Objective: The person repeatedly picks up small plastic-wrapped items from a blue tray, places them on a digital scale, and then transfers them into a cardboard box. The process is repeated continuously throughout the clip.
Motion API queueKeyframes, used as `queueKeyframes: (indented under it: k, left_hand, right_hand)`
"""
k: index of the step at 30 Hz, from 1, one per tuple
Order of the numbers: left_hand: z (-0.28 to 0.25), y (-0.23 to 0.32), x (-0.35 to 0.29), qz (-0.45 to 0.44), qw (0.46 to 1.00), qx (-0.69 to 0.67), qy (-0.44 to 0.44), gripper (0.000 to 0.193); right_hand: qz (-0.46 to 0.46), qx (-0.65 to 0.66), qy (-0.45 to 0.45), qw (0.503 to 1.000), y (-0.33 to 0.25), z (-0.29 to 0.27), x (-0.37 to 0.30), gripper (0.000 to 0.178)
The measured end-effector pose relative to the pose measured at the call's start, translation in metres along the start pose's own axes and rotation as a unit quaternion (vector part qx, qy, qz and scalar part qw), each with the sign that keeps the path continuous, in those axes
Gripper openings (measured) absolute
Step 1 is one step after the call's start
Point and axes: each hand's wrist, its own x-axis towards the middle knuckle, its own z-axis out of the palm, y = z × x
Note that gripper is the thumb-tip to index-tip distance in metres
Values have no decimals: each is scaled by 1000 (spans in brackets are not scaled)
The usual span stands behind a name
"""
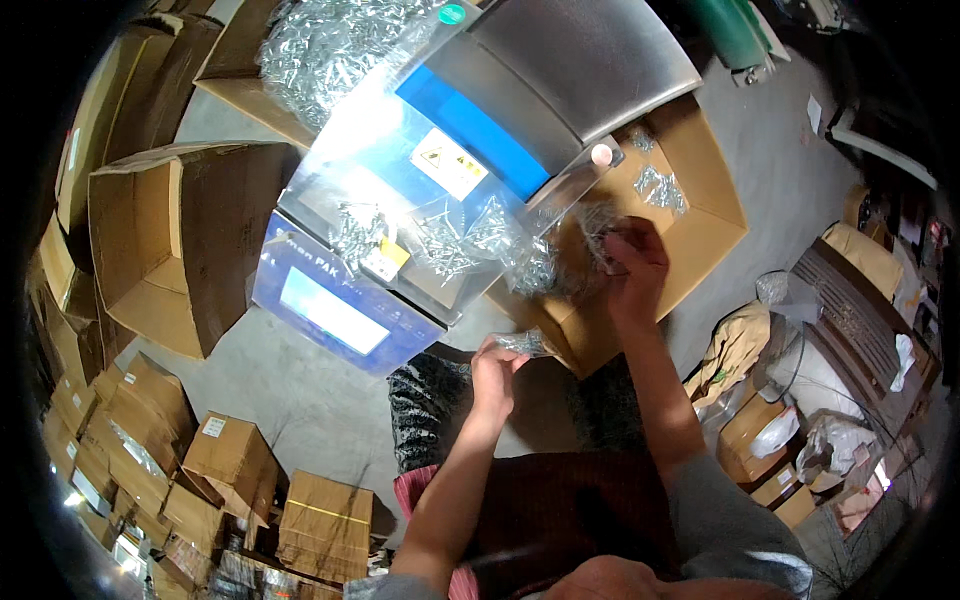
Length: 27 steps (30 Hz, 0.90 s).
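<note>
My left hand (493,372) is closed on a small clear bag of metal screws (523,343), held above my lap just in front of the machine. My right hand (632,262) reaches forward over an open cardboard box (715,215) and grips a clear plastic bag of screws (590,225) at the box's near edge. A packing machine (440,170) with a blue front, a screen and a metal hood stands ahead of me. Loose screws and strips of filled clear bags (470,240) lie on its tray.
A large open empty cardboard box (175,235) stands at the left. Another box behind the machine holds a heap of bagged screws (320,45). Several closed cartons (230,460) are stacked at lower left. Boxes, bags and a wooden bench (850,310) crowd the right.
</note>
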Motion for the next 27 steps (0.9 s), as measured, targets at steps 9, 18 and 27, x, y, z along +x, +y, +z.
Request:
queueKeyframes:
  k: [9, 18, 27]
  left_hand:
    - [4, 3, 2, 19, 1000, -14, -8, 27]
    - [-3, 6, -1, 38, 998, -43, -24, 12]
    - [-27, -17, 23, 306, 933, 180, -55, 17]
  right_hand:
    - [81, 43, -74, 993, -89, 42, 10, 29]
    - [138, 42, -33, 989, -41, 8, 17, 39]
    - [285, 82, -66, 953, 14, 21, 43, 33]
